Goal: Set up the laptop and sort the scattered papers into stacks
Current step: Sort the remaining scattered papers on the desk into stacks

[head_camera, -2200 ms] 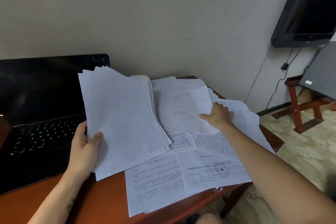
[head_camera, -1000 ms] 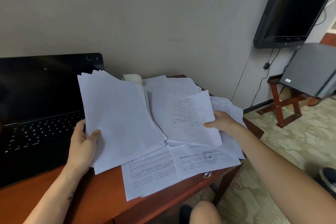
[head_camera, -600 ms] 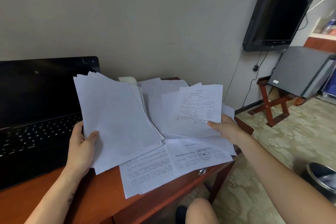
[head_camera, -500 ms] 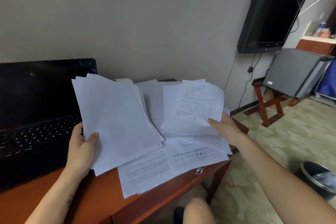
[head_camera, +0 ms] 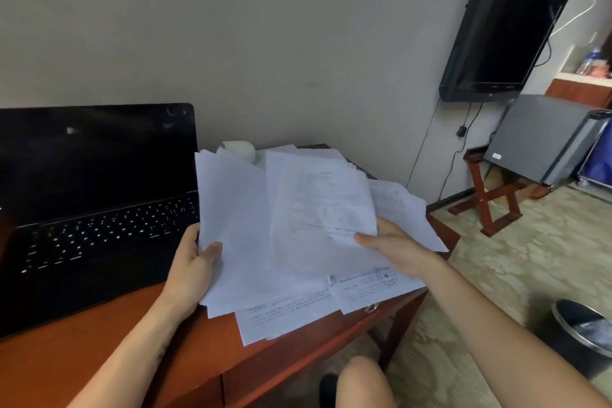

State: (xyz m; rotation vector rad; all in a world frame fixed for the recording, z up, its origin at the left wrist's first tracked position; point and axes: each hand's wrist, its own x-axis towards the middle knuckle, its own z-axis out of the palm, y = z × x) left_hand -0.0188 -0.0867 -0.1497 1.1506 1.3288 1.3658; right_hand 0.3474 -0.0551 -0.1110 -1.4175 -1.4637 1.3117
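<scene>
An open black laptop (head_camera: 89, 209) with a dark screen stands on the left of the red-brown desk (head_camera: 82, 351). My left hand (head_camera: 192, 268) grips a thick stack of white papers (head_camera: 238, 235) by its lower left edge, tilted above the desk. My right hand (head_camera: 394, 248) pinches a printed sheet (head_camera: 324, 209) by its lower right corner and lays it over that stack. More loose printed sheets (head_camera: 400, 209) lie scattered on the desk beneath, one with a round stamp (head_camera: 385, 276).
A white roll (head_camera: 240, 149) sits behind the papers by the wall. A wall-mounted TV (head_camera: 503, 33), a grey box on a red wooden stand (head_camera: 543, 139) and a black waste bin (head_camera: 583, 334) are to the right. My knee (head_camera: 361, 381) shows below the desk edge.
My right hand picked a printed sheet off the scattered pile, lifted it and carried it left onto the stack in my left hand. The view swung right.
</scene>
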